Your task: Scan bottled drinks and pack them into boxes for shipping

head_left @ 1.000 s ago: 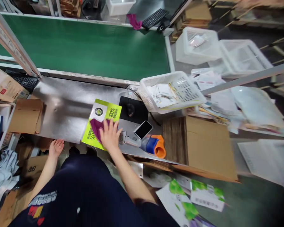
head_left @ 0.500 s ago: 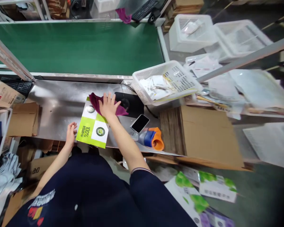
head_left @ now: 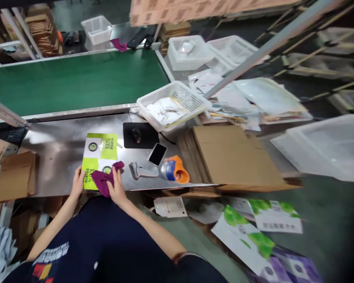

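Observation:
A flat green-and-white printed box (head_left: 106, 143) lies on the metal bench near its front edge. At the box's left edge, my left hand (head_left: 77, 184) holds it with fingers closed along the side. My right hand (head_left: 117, 189) grips a crumpled purple cloth (head_left: 102, 181), which rests over the near right corner of the box and hides part of its print. Right of the box are a handheld barcode scanner (head_left: 143, 171), a phone (head_left: 157, 154) and an orange-and-blue tape dispenser (head_left: 177, 171).
A black mouse pad (head_left: 149, 138) carries a mouse (head_left: 136, 135). Behind it sits a white basket (head_left: 194, 101) of papers, beside the green conveyor belt (head_left: 91, 76). Stacked cardboard (head_left: 236, 157) covers the bench's right end; folded cartons (head_left: 16, 173) stand at left. A slanted metal pole (head_left: 253, 53) crosses the upper right.
My right hand has drawn the cloth from the box's far edge to its near corner. My left hand has come onto the box's edge. The box's orientation differs, and the view has shifted right.

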Available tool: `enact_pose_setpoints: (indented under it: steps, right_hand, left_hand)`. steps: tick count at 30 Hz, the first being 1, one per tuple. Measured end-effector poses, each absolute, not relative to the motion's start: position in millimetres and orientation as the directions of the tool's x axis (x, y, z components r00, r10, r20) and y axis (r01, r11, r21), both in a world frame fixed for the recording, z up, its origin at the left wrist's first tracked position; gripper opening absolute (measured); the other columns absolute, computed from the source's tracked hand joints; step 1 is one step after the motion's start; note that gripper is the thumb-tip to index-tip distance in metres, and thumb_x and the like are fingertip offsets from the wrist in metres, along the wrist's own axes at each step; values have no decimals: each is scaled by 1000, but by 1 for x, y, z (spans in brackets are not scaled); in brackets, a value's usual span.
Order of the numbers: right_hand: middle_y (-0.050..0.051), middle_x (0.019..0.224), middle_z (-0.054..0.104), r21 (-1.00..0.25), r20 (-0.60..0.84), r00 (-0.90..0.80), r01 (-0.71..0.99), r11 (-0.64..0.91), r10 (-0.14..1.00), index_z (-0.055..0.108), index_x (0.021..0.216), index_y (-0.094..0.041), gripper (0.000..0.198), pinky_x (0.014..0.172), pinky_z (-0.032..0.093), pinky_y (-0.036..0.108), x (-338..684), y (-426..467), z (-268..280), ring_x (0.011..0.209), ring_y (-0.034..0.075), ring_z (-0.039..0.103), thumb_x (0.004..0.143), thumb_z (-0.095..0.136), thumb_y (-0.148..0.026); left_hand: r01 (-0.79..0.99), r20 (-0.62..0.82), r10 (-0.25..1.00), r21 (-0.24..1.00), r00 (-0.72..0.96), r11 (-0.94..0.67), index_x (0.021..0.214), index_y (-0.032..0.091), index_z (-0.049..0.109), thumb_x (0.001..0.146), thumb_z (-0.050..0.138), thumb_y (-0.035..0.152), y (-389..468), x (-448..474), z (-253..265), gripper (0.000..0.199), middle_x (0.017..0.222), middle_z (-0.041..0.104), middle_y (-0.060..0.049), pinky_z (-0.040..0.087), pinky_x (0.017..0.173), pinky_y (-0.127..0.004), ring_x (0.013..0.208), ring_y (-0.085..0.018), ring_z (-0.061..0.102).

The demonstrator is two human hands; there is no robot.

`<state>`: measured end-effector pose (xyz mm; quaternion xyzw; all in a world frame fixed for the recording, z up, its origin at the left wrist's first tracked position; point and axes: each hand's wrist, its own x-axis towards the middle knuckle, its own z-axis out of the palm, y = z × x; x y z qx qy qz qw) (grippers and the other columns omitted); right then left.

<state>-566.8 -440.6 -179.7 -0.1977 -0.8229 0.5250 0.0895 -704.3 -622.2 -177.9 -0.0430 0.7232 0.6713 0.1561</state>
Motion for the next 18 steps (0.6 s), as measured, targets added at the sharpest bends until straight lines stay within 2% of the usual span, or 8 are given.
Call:
enact_pose_setpoints:
  steps: [4, 7, 9, 12, 15, 18]
  right_hand:
    - [19, 176, 28, -934, -45, -941, 159, 320, 335, 38, 168, -17, 77, 129, 32, 58, -621, -416, -157, 165, 36, 23, 97, 63, -33]
    - [16, 161, 55, -966, 31, -942, 58, 253, 334, 59, 153, -15, 66, 127, 39, 50, -664, -389, -136, 154, 32, 47, 89, 70, -24]
    - [12, 148, 69, -972, 79, -908, 22, 234, 412, 68, 142, -13, 55, 126, 42, 43, -679, -363, -126, 141, 27, 61, 88, 67, -18]
    - [11, 142, 72, -978, 105, -774, 33, 205, 624, 68, 138, -13, 52, 124, 43, 40, -672, -308, -121, 133, 23, 65, 87, 61, -19]
    - [14, 145, 67, -984, 53, -490, 122, 129, 870, 59, 144, -14, 59, 120, 48, 43, -643, -231, -119, 131, 24, 65, 86, 62, -27]
    - [20, 156, 55, -967, -14, -283, 247, 58, 959, 38, 159, -14, 70, 114, 53, 47, -619, -149, -111, 133, 26, 63, 95, 54, -37]
  left_hand:
    - [-279, -281, 29, 959, -959, 52, 125, 20, 66, 77, 75, 67, -615, -730, -177, 68, 123, 74, -12, 60, 93, -39, 109, -28, 73]
    - [-185, -176, -77, 973, -981, 140, 116, 17, 69, 79, 70, 65, -605, -754, -172, 61, 115, 75, -13, 61, 91, -39, 106, -28, 72]
    - [-138, -115, -108, 963, -987, 232, 107, 16, 71, 79, 67, 64, -601, -767, -169, 56, 108, 76, -13, 61, 91, -41, 104, -30, 72]
    - [-139, -109, -125, 955, -986, 262, 103, 15, 72, 77, 67, 60, -600, -778, -168, 52, 103, 77, -13, 60, 92, -43, 101, -31, 72]
    - [-168, -138, -151, 964, -979, 206, 107, 15, 73, 74, 69, 55, -602, -780, -170, 52, 105, 77, -12, 60, 93, -42, 99, -29, 72]
    - [-187, -162, -153, 968, -975, 167, 108, 13, 74, 74, 71, 54, -602, -776, -171, 53, 106, 78, -13, 59, 91, -40, 96, -27, 71]
